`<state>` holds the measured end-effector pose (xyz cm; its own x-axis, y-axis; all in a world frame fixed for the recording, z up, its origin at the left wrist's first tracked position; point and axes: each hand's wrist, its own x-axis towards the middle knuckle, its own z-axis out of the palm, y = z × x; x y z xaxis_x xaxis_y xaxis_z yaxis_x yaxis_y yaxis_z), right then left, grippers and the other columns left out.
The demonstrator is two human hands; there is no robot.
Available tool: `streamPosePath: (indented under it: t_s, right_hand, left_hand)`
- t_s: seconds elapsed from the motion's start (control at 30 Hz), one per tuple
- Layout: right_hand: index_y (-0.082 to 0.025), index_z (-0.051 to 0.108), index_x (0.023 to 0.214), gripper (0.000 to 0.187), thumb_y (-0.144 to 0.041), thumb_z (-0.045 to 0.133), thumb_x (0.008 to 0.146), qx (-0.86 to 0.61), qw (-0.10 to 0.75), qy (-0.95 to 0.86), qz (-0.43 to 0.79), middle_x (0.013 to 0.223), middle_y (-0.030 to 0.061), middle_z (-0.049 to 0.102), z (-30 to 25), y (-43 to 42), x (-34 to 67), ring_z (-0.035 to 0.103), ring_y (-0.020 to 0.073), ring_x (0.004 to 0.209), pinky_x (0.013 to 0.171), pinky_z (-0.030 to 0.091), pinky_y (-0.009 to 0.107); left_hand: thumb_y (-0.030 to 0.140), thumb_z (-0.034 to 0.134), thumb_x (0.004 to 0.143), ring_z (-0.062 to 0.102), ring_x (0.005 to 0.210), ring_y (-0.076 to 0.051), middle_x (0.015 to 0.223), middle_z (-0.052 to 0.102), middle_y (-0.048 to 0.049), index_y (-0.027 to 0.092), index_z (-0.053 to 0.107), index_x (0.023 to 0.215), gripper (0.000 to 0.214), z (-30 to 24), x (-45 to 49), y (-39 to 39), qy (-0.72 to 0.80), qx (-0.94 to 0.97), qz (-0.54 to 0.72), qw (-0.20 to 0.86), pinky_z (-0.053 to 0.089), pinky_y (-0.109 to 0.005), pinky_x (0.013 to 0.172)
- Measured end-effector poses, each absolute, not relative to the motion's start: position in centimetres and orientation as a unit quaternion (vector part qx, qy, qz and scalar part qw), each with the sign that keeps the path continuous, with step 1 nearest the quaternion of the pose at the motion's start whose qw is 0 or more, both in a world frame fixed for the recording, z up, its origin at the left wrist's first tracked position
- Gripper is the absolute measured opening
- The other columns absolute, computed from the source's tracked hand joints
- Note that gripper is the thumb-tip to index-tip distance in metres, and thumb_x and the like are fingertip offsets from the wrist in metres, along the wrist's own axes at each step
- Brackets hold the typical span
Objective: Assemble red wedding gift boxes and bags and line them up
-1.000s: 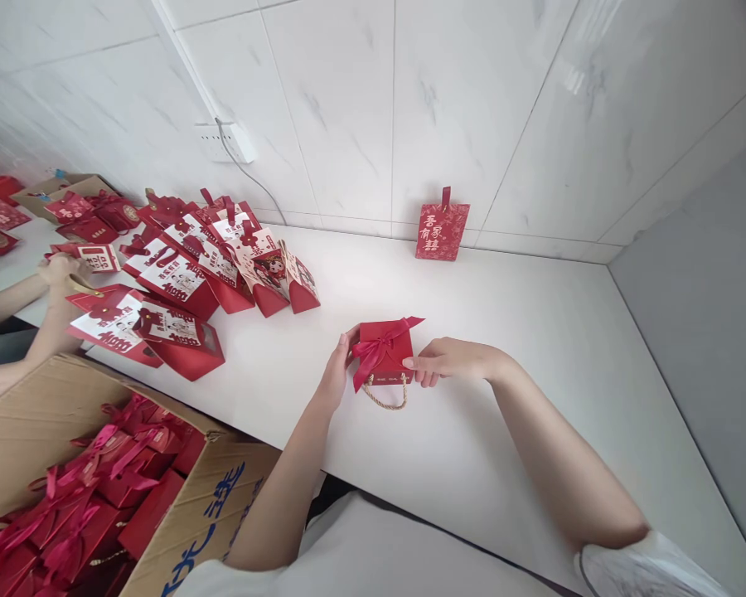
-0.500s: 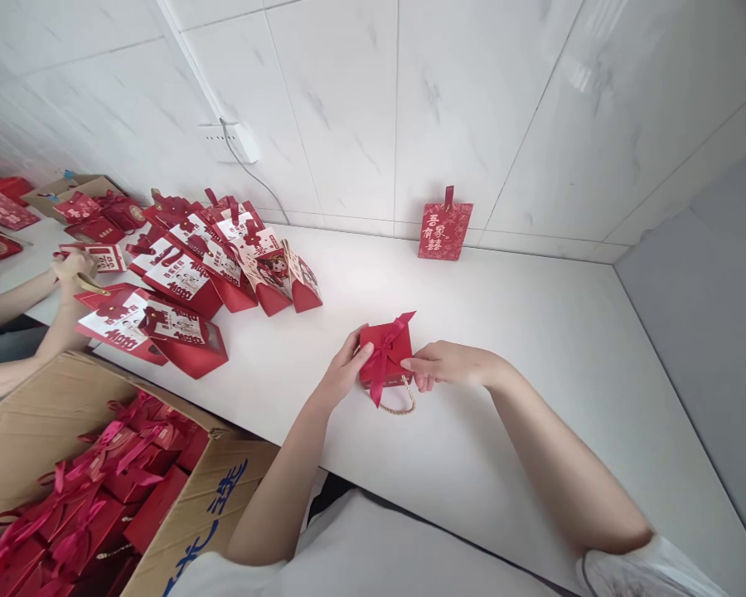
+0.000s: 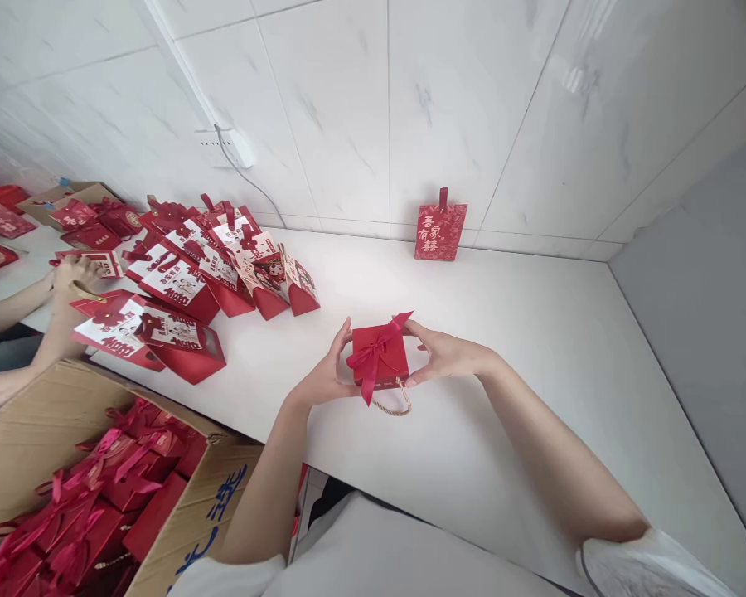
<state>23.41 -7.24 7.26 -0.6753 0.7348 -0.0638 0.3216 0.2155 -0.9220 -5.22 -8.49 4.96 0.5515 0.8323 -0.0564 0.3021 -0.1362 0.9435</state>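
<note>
Red ribbon-tied gift box (image 3: 390,358) sits between hands: left hand (image 3: 324,377) clamped round left side, right hand (image 3: 451,353) gripping right corners; rope handle (image 3: 393,413) near side.

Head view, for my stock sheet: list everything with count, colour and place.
Table: one, white, centre
Wall: one, pale, behind table
Socket: one, white, on wall
Cable: one, grey, at socket
Panel: one, grey, right
Gift box: one, red, centre
Bow: one, crimson, on gift box
Handle: one, beige, on gift box
Looped packet: one, red, near wall
Peaked boxes: several, red and white, left
Carton: one, brown, lower left
Ribboned boxes: many, red, inside carton
Small carton: one, brown, far left
Other packages: several, red, far left
Co-worker's arms: two, bare, left
Shirt: one, pale, bottom
Left hand: one, bare, gift box's left
Right hand: one, bare, gift box's right
</note>
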Motion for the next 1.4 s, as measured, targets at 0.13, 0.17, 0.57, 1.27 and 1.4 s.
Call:
streamPosePath:
  t_s: [0.13,0.17,0.57,1.27,1.4]
  right_hand:
    - [-0.032,0.034,0.146,0.088,-0.034,0.079,0.070,-0.352,0.223,-0.758,0.502,0.146,0.0080,0.045,7.2,-7.3,23.0,0.042,0.0298,0.134,0.109,0.036,0.050]
    - [-0.032,0.035,0.146,0.087,-0.034,0.078,0.070,-0.350,0.226,-0.759,0.500,0.145,0.0078,0.046,7.4,-7.4,23.0,0.043,0.0297,0.134,0.109,0.037,0.050]
    - [-0.033,0.033,0.148,0.089,-0.039,0.078,0.072,-0.333,0.244,-0.763,0.498,0.148,0.0074,0.044,9.5,-7.9,23.6,0.045,0.0302,0.132,0.108,0.039,0.050]
    - [-0.040,0.032,0.147,0.079,-0.034,0.071,0.079,-0.363,0.285,-0.762,0.454,0.157,-0.0005,0.030,11.4,-9.0,25.4,0.035,0.0263,0.140,0.111,0.039,0.046]
    - [-0.035,0.041,0.139,0.051,-0.035,0.055,0.090,-0.465,0.259,-0.731,0.428,0.142,0.0041,0.050,11.1,-8.7,26.3,0.049,0.0246,0.129,0.102,0.045,0.044]
  left_hand:
    - [0.035,0.087,0.059,0.030,0.142,-0.034,0.152,0.037,-0.0101,0.032,0.029,0.149,0.107,4.1,-4.9,-8.2,0.431,0.694,0.303,0.491,0.031,-0.049,0.116]
    - [0.035,0.088,0.057,0.033,0.141,-0.035,0.150,0.040,-0.0107,0.029,0.035,0.145,0.103,4.0,-4.9,-8.1,0.429,0.691,0.317,0.488,0.032,-0.049,0.115]
    - [0.028,0.089,0.056,0.049,0.128,-0.034,0.142,0.049,-0.0125,0.028,0.040,0.139,0.097,5.6,-4.1,-8.6,0.376,0.678,0.351,0.525,0.038,-0.051,0.110]
    - [0.031,0.088,0.055,0.047,0.130,-0.033,0.140,0.047,-0.0113,0.027,0.041,0.138,0.097,7.6,-2.1,-10.0,0.417,0.714,0.448,0.341,0.041,-0.051,0.109]
    - [0.035,0.085,0.062,0.043,0.134,-0.030,0.144,0.043,-0.0109,0.028,0.037,0.141,0.093,6.4,-1.1,-10.6,0.482,0.697,0.408,0.340,0.038,-0.050,0.112]
